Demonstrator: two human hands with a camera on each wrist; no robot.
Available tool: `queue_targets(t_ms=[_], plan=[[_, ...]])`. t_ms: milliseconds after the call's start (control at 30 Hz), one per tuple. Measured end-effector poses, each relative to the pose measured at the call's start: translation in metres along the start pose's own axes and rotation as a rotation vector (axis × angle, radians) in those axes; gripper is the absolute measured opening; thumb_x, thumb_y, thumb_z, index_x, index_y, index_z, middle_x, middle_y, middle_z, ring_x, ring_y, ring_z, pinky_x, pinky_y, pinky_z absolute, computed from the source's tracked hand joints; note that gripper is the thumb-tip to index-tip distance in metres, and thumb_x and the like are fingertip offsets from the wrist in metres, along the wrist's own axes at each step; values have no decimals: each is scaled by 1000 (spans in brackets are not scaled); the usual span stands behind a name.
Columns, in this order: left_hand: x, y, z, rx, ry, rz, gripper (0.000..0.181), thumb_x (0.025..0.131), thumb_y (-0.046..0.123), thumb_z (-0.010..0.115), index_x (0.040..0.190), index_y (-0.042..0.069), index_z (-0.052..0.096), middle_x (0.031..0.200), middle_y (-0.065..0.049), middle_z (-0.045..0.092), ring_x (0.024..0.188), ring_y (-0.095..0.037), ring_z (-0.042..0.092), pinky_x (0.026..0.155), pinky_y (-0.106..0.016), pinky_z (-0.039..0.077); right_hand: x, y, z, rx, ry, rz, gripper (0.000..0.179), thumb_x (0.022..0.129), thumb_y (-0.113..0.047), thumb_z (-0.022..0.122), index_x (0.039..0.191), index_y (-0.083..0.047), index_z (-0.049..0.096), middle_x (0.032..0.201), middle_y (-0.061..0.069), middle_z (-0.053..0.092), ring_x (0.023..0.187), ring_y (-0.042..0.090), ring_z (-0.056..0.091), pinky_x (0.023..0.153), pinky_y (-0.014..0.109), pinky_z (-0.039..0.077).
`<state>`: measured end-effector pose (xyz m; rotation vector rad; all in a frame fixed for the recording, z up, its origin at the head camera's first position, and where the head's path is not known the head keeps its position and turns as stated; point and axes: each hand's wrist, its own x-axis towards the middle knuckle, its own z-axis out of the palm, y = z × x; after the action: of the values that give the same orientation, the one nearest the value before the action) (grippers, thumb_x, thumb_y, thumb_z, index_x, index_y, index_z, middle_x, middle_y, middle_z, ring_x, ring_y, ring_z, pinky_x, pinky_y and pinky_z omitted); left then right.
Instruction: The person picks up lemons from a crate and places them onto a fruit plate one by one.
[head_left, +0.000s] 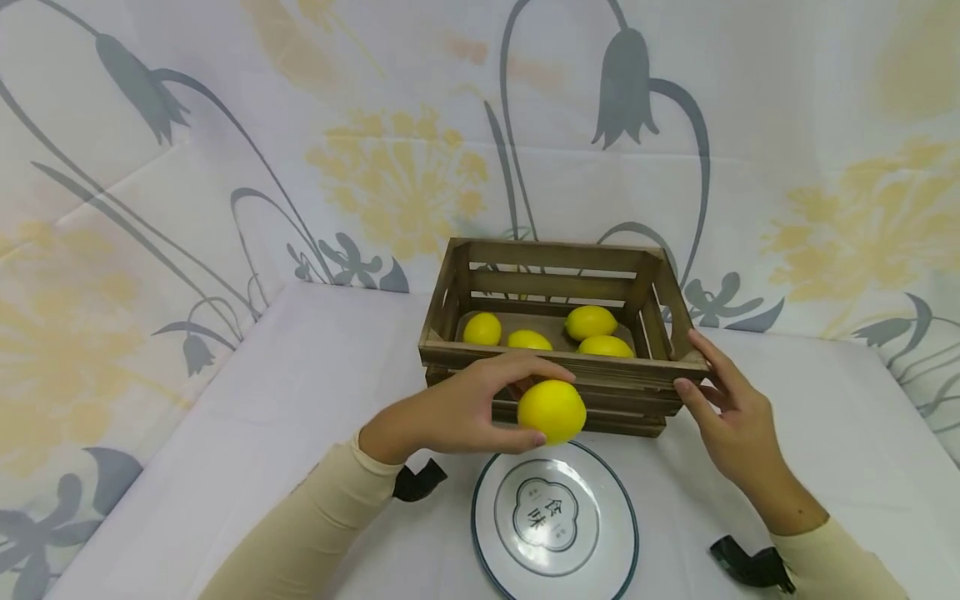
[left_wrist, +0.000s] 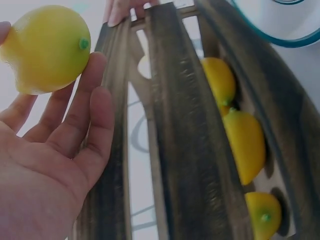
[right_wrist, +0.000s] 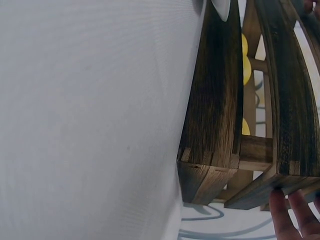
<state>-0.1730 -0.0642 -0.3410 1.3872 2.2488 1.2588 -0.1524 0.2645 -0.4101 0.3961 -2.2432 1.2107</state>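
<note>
A yellow lemon point(head_left: 552, 412) is pinched between the thumb and fingers of my left hand point(head_left: 468, 408), held in front of the wooden crate point(head_left: 547, 362) and above the plate. The left wrist view shows the same lemon point(left_wrist: 47, 50) at the fingertips, its green stem end visible. My right hand point(head_left: 738, 421) holds the crate's front right corner, thumb on the front and fingers at the side. Inside the slatted crate lie several more lemons point(head_left: 590, 322). In the right wrist view, the right-hand fingers point(right_wrist: 283, 215) touch the crate's end.
A round plate point(head_left: 555, 542) with a dark blue rim and printed characters lies on the white cloth point(head_left: 360, 333) before the crate. Black straps or mounts point(head_left: 750, 565) show by both wrists. A flower-patterned cloth point(head_left: 420, 100) hangs behind.
</note>
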Motion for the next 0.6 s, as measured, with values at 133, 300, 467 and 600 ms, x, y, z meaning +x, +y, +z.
queue_targets(t_ms=[133, 300, 467, 600], plan=[[2, -7, 7, -6, -65, -47, 58, 89, 21, 74, 142, 20, 51, 136, 1, 54, 112, -10, 55, 97, -25, 53, 1, -1, 0, -7, -5, 2, 66, 87, 13, 67, 147, -10, 50, 145, -21, 49, 124, -16, 48, 91, 0, 42], [4, -17, 17, 32, -141, -98, 57, 90, 24, 73, 143, 23, 51, 139, 3, 55, 117, -7, 54, 101, -24, 49, 1, -1, 0, -20, -12, 14, 67, 88, 11, 67, 148, -12, 49, 145, -23, 48, 124, -17, 47, 91, 0, 41], [5, -25, 25, 71, -180, -136, 58, 90, 27, 74, 143, 20, 51, 143, 5, 55, 122, -7, 52, 104, -25, 48, 0, -1, 0, -18, -11, 12, 67, 88, 12, 67, 148, -12, 50, 144, -23, 48, 124, -17, 47, 90, 0, 41], [6, -30, 29, 67, -213, -187, 58, 90, 30, 75, 143, 23, 52, 138, 5, 56, 116, -5, 54, 102, -24, 48, 0, -2, -1, -15, -11, 18, 66, 88, 11, 66, 148, -12, 50, 145, -22, 49, 125, -17, 47, 90, 1, 42]])
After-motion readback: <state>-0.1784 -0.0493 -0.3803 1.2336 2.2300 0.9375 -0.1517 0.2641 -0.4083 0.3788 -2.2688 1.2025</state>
